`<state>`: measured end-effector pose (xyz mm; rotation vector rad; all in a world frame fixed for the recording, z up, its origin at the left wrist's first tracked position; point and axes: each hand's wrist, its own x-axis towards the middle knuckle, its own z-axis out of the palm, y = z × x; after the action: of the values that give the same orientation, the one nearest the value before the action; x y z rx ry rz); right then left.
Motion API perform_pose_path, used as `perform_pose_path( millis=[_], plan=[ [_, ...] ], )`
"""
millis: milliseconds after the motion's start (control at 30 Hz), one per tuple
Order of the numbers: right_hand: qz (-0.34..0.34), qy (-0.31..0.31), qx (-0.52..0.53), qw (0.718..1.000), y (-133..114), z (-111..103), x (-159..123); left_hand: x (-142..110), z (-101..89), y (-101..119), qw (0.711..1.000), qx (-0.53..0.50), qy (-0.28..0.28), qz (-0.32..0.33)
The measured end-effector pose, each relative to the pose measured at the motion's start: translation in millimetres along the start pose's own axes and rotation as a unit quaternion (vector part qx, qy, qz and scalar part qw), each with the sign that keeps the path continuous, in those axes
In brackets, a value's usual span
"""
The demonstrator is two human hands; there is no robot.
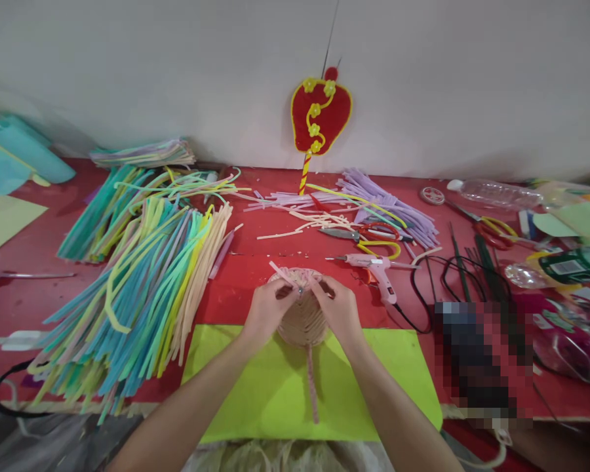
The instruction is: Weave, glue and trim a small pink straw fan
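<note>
We find the round beige fan point(302, 328) at the middle of the red counter point(255, 278), its pink stem point(313, 393) pointing to six o'clock over a lime mat point(383, 383). We record the left hand point(268, 307) pinched closed on the fan's edge at eleven o'clock, beside a protruding pink pipe cleaner point(280, 271); the right hand point(343, 309) pinches it at one o'clock. From the fan, we note a glue gun point(373, 263) at two o'clock and bundled pipe cleaners point(152, 288) at nine.

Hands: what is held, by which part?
Left hand pinches a pink strip near its end, over the round piece; what the right hand grips is unclear.
</note>
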<state>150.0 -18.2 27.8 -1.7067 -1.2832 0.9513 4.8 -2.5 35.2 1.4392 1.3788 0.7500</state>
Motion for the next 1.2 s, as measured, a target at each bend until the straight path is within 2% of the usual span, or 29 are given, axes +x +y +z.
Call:
perform_pose_path(
  millis=[333,500,700,1000,1200],
  plan=[
    [-0.01,-0.038,-0.02,0.999,1.5,0.4,-1.6,1.1,-2.7,-1.4,1.0,0.018,-0.014,0.003],
    [-0.021,-0.035,-0.015,0.999,1.7,1.3,-1.9,1.2,-3.9,-3.5,1.0,0.008,-0.018,0.006],
    [0.01,-0.049,-0.013,0.999,0.8,0.8,-4.0,-0.9,-8.1,1.1,0.999,0.009,-0.031,-0.004],
    [0.016,-0.034,0.045,0.998,-1.8,-1.3,-8.1,-1.3,-4.8,-1.2,0.999,0.002,-0.052,-0.009],
    [0.011,-0.022,0.053,0.998,1.8,0.3,-8.3,-2.3,-4.8,0.2,0.999,0.018,-0.034,-0.009]
  ],
)
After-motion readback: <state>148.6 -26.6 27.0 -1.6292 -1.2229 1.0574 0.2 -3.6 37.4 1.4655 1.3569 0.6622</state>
